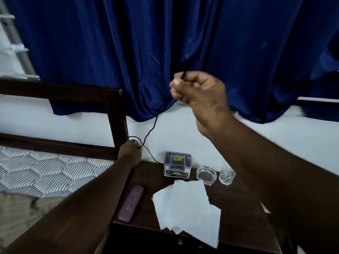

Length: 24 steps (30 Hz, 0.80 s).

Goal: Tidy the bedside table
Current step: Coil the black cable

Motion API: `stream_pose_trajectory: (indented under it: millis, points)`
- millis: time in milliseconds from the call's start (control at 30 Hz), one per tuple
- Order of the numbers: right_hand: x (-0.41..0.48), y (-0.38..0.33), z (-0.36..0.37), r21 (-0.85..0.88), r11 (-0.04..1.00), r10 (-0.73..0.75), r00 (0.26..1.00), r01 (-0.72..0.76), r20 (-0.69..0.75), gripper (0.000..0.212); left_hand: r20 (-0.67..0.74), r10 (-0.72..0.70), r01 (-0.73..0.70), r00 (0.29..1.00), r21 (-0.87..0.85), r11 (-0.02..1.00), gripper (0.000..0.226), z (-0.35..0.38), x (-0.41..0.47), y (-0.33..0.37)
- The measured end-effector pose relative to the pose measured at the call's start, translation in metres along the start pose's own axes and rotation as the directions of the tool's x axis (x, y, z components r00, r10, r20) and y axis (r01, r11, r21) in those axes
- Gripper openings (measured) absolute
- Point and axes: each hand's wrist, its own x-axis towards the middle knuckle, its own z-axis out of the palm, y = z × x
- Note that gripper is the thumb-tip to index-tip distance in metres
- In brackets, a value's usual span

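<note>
So, far off to the left of the left hand (131, 151) there's a mattress (45, 167) with a striped grey-and-white cover, and the dark wooden bed frame (117, 114) post stands right beside that hand. The left hand is fisted round a black cable (153, 128), low down, just above the back left corner of the bedside table (238, 217). From the fist the cable runs up and right to the hem of the blue curtain (110, 52), and another stretch drops right toward a small grey box (177, 164) at the back of the table. Below the left hand a purple case (131, 203) lies along the table's left edge, with white sheets of paper (185, 204) spread to its right, reaching the front edge. The right hand (198, 90) is raised well above the table in front of the curtain, thumb and fingers pinching the cable near its end, which sticks up out of the grip. Under that hand a glass ashtray (206, 175) and a cut-glass tumbler (227, 176) sit side by side, just right of the grey box, near the white wall (183, 129).
</note>
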Motion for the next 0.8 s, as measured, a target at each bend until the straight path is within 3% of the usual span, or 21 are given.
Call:
stream_pose_trajectory:
  millis: [200, 433, 567, 800]
  points:
    - [-0.001, -0.054, -0.006, -0.031, 0.985, -0.170, 0.985, 0.170, 0.000, 0.012, -0.052, -0.008, 0.007, 0.999, -0.025, 1.000, 0.018, -0.026, -0.003, 0.000]
    - [-0.017, -0.083, -0.012, -0.111, 0.942, -0.313, 0.949, 0.316, 0.044, 0.012, -0.109, 0.238, -0.256, 0.965, -0.203, 0.945, 0.020, -0.064, 0.007, 0.041]
    - [-0.031, -0.096, -0.011, -0.141, 0.921, -0.358, 0.931, 0.364, 0.070, 0.015, -0.156, 0.252, -0.291, 0.955, -0.332, 0.897, 0.026, -0.089, 0.008, 0.078]
    - [-0.057, -0.123, -0.013, -0.260, 0.855, -0.436, 0.893, 0.449, 0.109, 0.015, -0.190, 0.422, -0.463, 0.886, -0.359, 0.811, 0.022, -0.127, -0.021, 0.135]
